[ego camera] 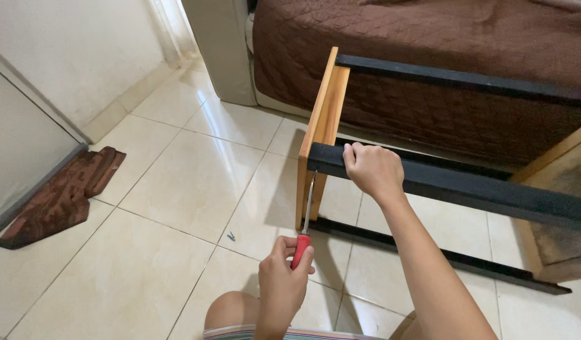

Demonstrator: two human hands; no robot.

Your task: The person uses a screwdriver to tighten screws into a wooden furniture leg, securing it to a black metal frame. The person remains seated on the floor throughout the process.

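My left hand (283, 277) is closed around the red handle of a screwdriver (305, 225), whose thin shaft points up to the underside of a black metal bar (467, 186). My right hand (372, 169) grips the top of that bar near its left end, where it meets an upright wooden board (323, 119). The board joins three black bars into a frame that lies on its side on the tiled floor.
A small loose screw (231, 237) lies on the cream floor tiles left of the frame. A brown quilted bed cover (441, 50) hangs behind the frame. A reddish doormat (61, 196) sits at the left by a wall. My knee (231, 311) shows at the bottom.
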